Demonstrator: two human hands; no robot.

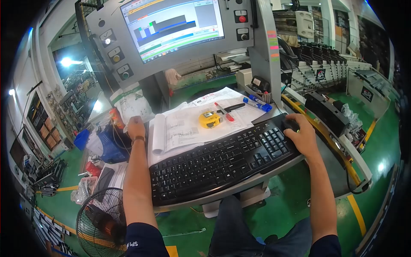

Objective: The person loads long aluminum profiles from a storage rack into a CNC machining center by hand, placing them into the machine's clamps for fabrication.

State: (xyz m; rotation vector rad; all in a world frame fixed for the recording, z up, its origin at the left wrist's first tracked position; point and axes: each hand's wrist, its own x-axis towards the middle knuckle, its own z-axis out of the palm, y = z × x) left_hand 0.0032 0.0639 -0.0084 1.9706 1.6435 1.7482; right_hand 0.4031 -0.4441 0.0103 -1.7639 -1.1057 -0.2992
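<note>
Right hand [305, 137] curls fingers [296, 118] round a mouse [290, 124]; left hand's [136, 127] grip is unclear. Tabletop's [278, 168] far-right corner: box [258, 95] holding 1 black device [260, 83].

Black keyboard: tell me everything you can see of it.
The keyboard is black, apparently plastic, with a block of pale-marked keys and a number pad toward its right end. It lies keys up along the near edge of the desk, in front of the papers. The right hand, on the mouse, is beside the keyboard's right end; whether they touch is unclear.
</note>
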